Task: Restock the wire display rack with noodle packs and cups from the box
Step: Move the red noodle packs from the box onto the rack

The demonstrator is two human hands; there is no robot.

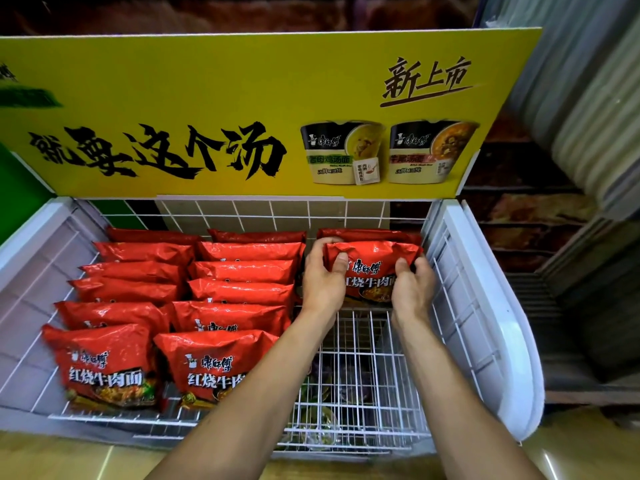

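Yellow sign with black lettering and two printed cups stands across the back of a white wire rack, at 12 o'clock. Taking the top shelf as a clock face, the noodle pack is at about 1 o'clock, standing on edge with its red front facing the camera. The left hand grips its 9 o'clock edge, fingers curled behind and thumb on the front. The right hand grips its 4 o'clock corner the same way. Just behind it, touching, a second pack leans against the back grid. From 6 up to 12 o'clock runs the middle row of red packs, and from 8 to 11 o'clock the left row, each pack overlapping the next. Bare wire lies at 5 o'clock, with blurred goods on a lower shelf showing through. A white side panel closes the rack at 3 o'clock.
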